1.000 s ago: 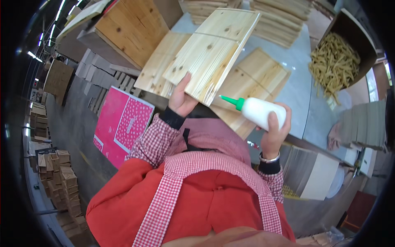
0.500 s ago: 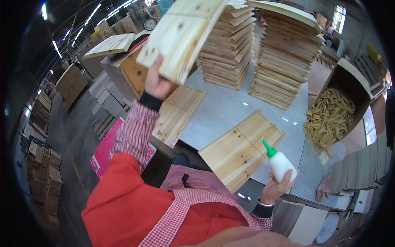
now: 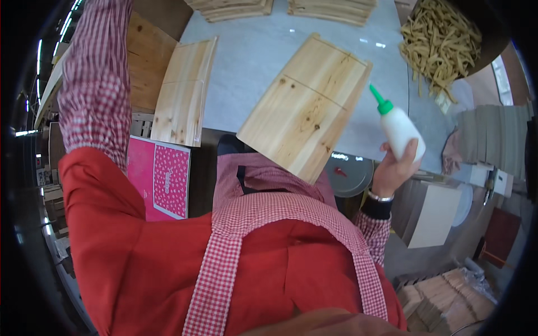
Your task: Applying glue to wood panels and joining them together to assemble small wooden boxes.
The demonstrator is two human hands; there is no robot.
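Observation:
My right hand (image 3: 394, 172) is wrapped round a white squeeze bottle (image 3: 400, 131) with a green pointed nozzle, which tilts up and to the left. Just left of the nozzle lies a wooden panel (image 3: 291, 117) with dark knots and a thin line across it, partly over the table's near edge. My left arm reaches up past the top left edge, so that hand is out of sight. Nearest to this arm, a second wooden panel (image 3: 178, 106) rests at the left edge of the table.
The grey-white table (image 3: 241, 61) bears stacks of wooden panels (image 3: 232, 10) at the back. A box of thin tan strips (image 3: 440, 42) stands at the far right, some strips spilling out. A pink patterned box (image 3: 159, 179) sits low on the left, grey sheets (image 3: 493, 137) on the right.
The view has tipped downward. My left hand, seen earlier holding a raised wooden panel, has gone out of the picture. My right hand still holds the bottle.

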